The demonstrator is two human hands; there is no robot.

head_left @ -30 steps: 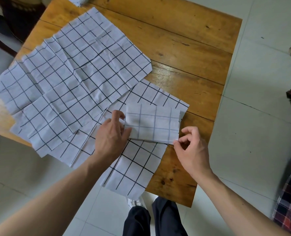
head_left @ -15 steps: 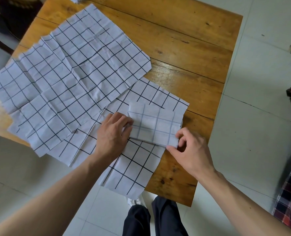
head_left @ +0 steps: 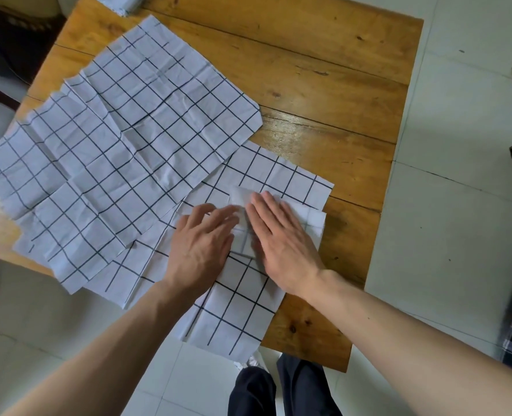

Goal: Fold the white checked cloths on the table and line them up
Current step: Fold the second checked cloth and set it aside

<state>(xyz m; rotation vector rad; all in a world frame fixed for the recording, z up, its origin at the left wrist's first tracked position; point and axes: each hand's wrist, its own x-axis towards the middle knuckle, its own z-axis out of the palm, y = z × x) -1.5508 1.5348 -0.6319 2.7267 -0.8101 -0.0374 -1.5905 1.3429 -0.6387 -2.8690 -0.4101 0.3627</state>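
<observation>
Left hand (head_left: 202,247) & right hand (head_left: 281,241), fingers (head_left: 266,205) flat, pressing 1 folded cloth (head_left: 314,219); approx. 4 unfolded cloths (head_left: 123,151) lying on wooden bench (head_left: 323,85), tiled floor (head_left: 458,205).

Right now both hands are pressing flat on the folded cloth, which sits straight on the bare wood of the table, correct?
Not quite. In the head view the left hand and right hand do press flat on the folded cloth, but it lies on an unfolded checked cloth, not on the bare table.
</observation>
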